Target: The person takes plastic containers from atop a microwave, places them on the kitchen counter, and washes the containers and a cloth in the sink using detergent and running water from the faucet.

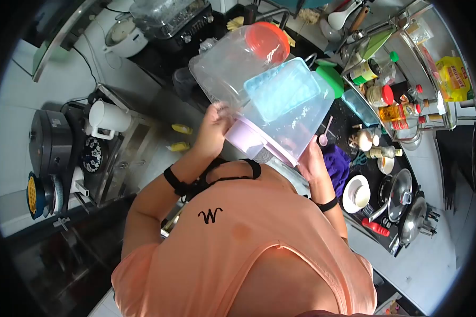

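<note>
My left hand [212,129] and my right hand [313,160] hold a clear plastic container [300,119] between them, one at each side. Its pale pink rim and handle [246,138] face my chest. My left fingers curl behind its edge and are partly hidden. A light-blue rectangular piece [280,87] shows at the container's upper part; I cannot tell whether it is inside or behind. Just beyond, near my left fingers, is a second clear container [219,66] with a red lid [268,42]; whether that hand touches it is unclear. A green lid [330,80] shows behind the right side.
On the right counter are a purple cloth [336,166], a white bowl [356,193] and lidded pans [399,195]. A metal rack [407,140] carries bottles and jars. To the left stand a white jug [109,119] and a black appliance [50,140]. A white pot [126,38] sits at the upper left.
</note>
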Motion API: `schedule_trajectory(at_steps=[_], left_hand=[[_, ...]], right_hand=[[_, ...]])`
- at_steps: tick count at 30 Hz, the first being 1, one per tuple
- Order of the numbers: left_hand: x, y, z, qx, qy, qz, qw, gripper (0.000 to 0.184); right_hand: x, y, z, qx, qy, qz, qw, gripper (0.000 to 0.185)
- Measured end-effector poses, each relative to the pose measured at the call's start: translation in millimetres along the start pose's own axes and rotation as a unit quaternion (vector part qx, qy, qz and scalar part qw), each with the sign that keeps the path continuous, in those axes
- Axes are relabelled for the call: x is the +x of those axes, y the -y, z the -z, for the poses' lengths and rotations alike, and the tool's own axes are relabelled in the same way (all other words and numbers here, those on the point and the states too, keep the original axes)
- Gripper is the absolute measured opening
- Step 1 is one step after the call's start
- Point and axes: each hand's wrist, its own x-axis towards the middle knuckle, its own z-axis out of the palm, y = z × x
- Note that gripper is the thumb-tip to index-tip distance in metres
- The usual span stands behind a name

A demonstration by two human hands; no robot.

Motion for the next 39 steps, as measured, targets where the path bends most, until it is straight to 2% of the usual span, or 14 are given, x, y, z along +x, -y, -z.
schedule_trajectory(at_steps=[11, 16, 17, 18, 21, 23, 24, 27, 28, 30, 31, 33, 37, 39], left_hand=[[6, 24, 11, 0.039, 0.040, 0.054, 0.997, 0.042], [7, 42, 31, 0.114, 0.076, 0.042, 0.990, 0.025], [14, 39, 50, 0.473, 0.211, -0.223, 0.826, 0.021], [7, 45, 48, 0.144, 0.090, 0.064, 0.983, 0.021], [0, 37, 53, 0.156, 0.101, 0.088, 0.979, 0.032], [0, 38, 53, 0.154, 0.104, 0.092, 0.978, 0.032], [1, 37, 51, 0.147, 0.096, 0.096, 0.980, 0.033], [9, 35, 36, 0.143, 0.103, 0.121, 0.977, 0.037], [9, 33, 36, 0.148, 0.110, 0.124, 0.975, 0.037], [13, 31, 35, 0.348, 0.074, 0.110, 0.928, 0.034], [13, 33, 32, 0.349, 0.083, 0.111, 0.927, 0.034], [17, 33, 21, 0.151, 0.069, 0.173, 0.971, 0.028], [23, 41, 16, 0.204, 0.083, 0.162, 0.962, 0.026], [30, 50, 19, 0.215, 0.134, 0.139, 0.957, 0.023]], right_hand=[[-15, -12, 21, 0.002, -0.036, 0.005, 0.999, 0.065], [-18, -23, 64, -0.013, -0.042, 0.001, 0.999, 0.067], [-19, -27, 72, -0.007, -0.068, 0.002, 0.998, 0.066], [-19, -36, 91, -0.021, -0.117, -0.017, 0.993, 0.063], [-21, -60, 143, -0.246, -0.310, 0.043, 0.918, 0.031], [-24, -57, 168, -0.462, -0.385, 0.104, 0.792, 0.017], [-24, -53, 174, -0.507, -0.406, 0.169, 0.741, 0.014], [-6, -43, 206, -0.662, -0.419, 0.218, 0.581, 0.020], [5, -42, 216, -0.668, -0.439, 0.196, 0.568, 0.021], [27, -36, 227, -0.675, -0.489, 0.142, 0.533, 0.028], [33, -33, 231, -0.694, -0.483, 0.100, 0.525, 0.036], [51, -35, 245, -0.675, -0.498, 0.037, 0.544, 0.042], [66, -49, 268, -0.666, -0.496, 0.001, 0.558, 0.037], [69, -49, 276, -0.665, -0.497, -0.021, 0.557, 0.033]])
